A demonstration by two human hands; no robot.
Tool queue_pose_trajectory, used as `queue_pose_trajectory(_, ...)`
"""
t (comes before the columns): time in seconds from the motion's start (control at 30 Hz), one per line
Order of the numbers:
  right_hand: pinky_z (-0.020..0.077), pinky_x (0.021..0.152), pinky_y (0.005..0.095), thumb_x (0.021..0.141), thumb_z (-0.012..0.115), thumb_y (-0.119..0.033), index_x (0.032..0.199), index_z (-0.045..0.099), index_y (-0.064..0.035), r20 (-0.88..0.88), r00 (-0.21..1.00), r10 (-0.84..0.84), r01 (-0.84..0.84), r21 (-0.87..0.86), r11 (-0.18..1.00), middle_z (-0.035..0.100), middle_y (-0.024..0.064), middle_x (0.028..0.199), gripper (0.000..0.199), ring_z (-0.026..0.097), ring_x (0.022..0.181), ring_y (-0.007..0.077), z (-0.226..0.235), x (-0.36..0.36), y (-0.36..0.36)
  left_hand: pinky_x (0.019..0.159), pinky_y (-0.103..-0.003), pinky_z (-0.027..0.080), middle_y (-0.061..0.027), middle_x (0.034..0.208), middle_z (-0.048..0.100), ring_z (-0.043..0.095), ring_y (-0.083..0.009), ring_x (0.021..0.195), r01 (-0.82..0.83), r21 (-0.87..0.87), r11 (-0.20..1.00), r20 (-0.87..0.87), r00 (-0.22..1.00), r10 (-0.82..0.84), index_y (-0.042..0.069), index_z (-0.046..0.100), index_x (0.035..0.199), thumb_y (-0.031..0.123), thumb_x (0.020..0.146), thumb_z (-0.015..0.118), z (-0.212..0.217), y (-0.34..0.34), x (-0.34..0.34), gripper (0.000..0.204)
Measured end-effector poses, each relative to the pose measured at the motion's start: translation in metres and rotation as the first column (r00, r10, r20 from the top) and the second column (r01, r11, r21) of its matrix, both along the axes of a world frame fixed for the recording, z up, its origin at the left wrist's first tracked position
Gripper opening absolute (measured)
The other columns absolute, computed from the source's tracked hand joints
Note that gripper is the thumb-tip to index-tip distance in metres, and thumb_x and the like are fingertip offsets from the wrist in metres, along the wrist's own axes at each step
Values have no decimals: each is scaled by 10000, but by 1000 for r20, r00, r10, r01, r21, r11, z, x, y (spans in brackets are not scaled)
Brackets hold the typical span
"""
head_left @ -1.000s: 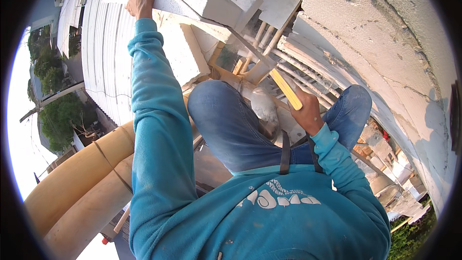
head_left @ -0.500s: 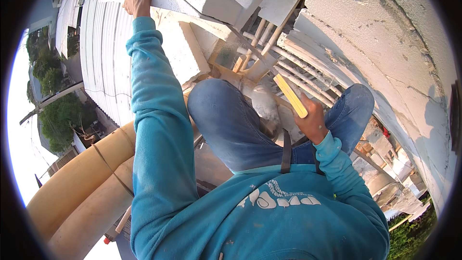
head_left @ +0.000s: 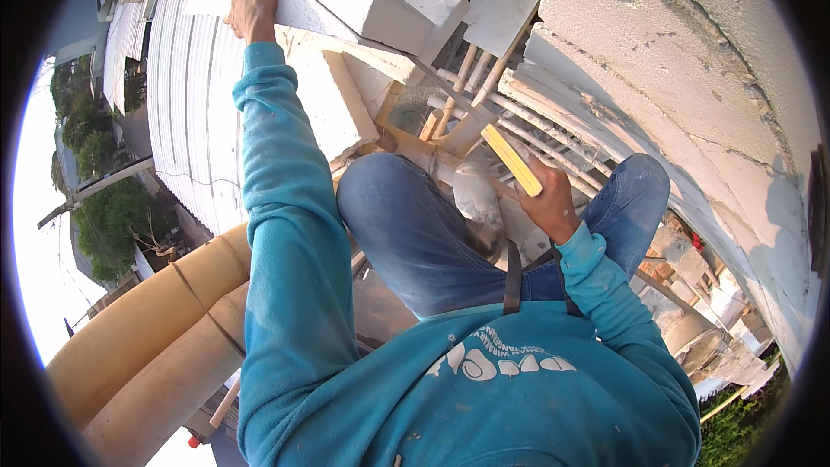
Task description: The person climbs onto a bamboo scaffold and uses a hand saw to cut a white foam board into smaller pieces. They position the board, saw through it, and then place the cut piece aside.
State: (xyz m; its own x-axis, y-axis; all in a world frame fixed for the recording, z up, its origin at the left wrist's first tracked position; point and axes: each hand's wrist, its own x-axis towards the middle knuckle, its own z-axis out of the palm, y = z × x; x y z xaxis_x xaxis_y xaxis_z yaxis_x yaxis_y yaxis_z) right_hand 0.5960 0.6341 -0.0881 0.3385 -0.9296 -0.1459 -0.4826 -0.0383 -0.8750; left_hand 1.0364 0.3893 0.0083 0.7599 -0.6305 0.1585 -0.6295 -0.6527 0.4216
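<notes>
My left hand [head_left: 252, 7] is stretched far forward, its fingers gripping the edge of a white lightweight concrete block [head_left: 333, 2]. In my right hand [head_left: 551, 204], closed in front of my right knee, is the yellow handle of a handsaw [head_left: 510, 159]. Its thin grey blade runs away from me to the left and meets the block. A dark slanting line crosses the block there; how deep the blade sits in it cannot be made out. Beneath lies another pale block [head_left: 333, 91].
Two thick bamboo poles [head_left: 143, 329] pass at my left. A rough block wall [head_left: 692, 60] rises at the right. Several thin poles [head_left: 553, 131] and a grey board [head_left: 501, 4] lie ahead. Corrugated roofing [head_left: 190, 86] spreads below on the far left, with trees beyond.
My right hand has pushed the saw a little forward and left, toward the block. My left hand keeps its hold on the block. The whole view has shifted slightly.
</notes>
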Motion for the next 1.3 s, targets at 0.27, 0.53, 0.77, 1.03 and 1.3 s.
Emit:
queue_pose_trajectory(0.27,525,677,495,765,646,-114,1303,610,-120,-67,998,-3,-2,-83,997,668,212,787,540,659,758,417,-14,58,-43,1156,-581,255,-366,1540,244,115,-508,1478,20,-21,1000,-64,998,-22,106,389,1517,610,792,644,-2,-5,8,918)
queue_pose_trajectory(0.53,520,679,506,791,649,-116,1220,624,-67,-40,999,-17,12,-114,993,666,232,790,433,657,769,429,-20,58,-46,1190,-612,65,-367,1559,162,-32,-503,1485,230,-43,972,-18,973,-230,119,386,1522,692,720,660,-7,15,-46,1023)
queue_pose_trajectory(0.77,521,617,455,779,688,-57,1091,638,-17,-106,994,16,-22,-55,998,647,246,771,319,652,742,442,-5,25,-4,1223,-517,-22,-320,1485,396,65,-449,1505,223,-83,971,-35,973,-227,113,460,1478,560,768,634,-1,18,-61,857)
queue_pose_trajectory(1.03,516,606,442,775,679,-71,1189,648,-24,-163,985,61,-63,-9,998,641,250,759,418,658,734,422,0,15,-7,1209,-565,-32,-321,1456,437,112,-438,1504,295,-53,954,65,954,-292,172,611,1349,569,801,602,-16,19,-52,676)
queue_pose_trajectory(1.3,520,658,517,775,662,-117,1193,634,-85,-133,991,7,-13,-45,999,655,231,746,420,659,746,430,-9,43,-23,1199,-605,12,-341,1415,471,182,-436,1491,347,19,938,148,926,-346,150,675,1261,522,801,561,-14,13,-44,602)
